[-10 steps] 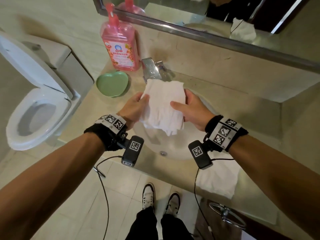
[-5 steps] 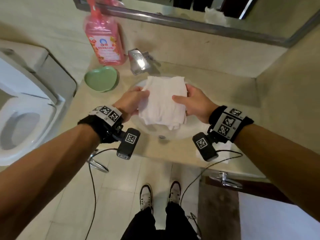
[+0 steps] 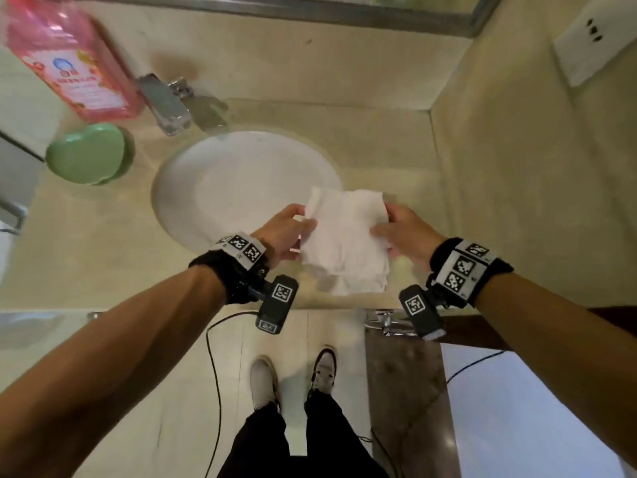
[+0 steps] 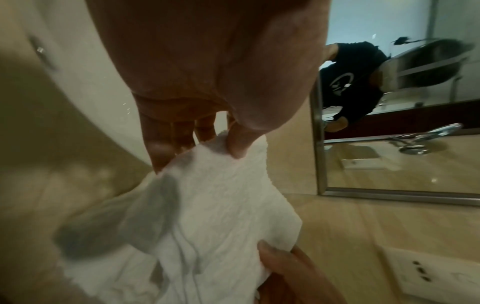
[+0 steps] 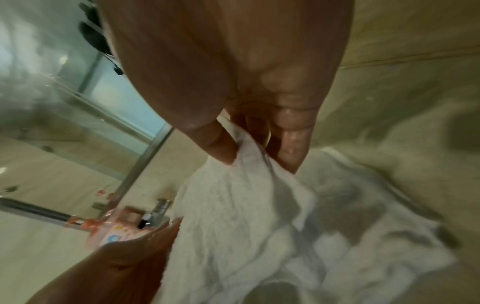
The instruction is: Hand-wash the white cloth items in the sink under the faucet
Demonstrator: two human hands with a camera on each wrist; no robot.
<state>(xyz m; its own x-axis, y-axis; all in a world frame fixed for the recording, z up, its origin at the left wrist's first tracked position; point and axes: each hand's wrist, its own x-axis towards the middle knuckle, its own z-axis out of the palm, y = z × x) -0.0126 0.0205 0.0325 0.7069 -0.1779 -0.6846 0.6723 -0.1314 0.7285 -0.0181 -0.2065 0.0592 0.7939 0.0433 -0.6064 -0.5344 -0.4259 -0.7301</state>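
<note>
A white cloth (image 3: 344,239) hangs spread between both hands, above the counter at the near right rim of the round white sink (image 3: 213,188). My left hand (image 3: 286,232) pinches its upper left corner, thumb on top (image 4: 239,144). My right hand (image 3: 400,232) pinches the upper right corner (image 5: 228,152). The cloth (image 4: 221,205) droops in folds below the fingers. The chrome faucet (image 3: 165,101) stands at the back left of the sink, well away from the cloth. In the right wrist view a second white cloth (image 5: 376,236) lies on the counter beneath.
A pink soap bottle (image 3: 65,60) and a green heart-shaped dish (image 3: 89,153) sit left of the faucet. A mirror (image 3: 310,5) runs along the back wall, and a side wall (image 3: 534,167) with a socket closes the right. Floor and my shoes lie below the counter edge.
Both hands carried the cloth from under the faucet, toward me and to the right, past the sink's near right rim. The grip on both corners stayed the same.
</note>
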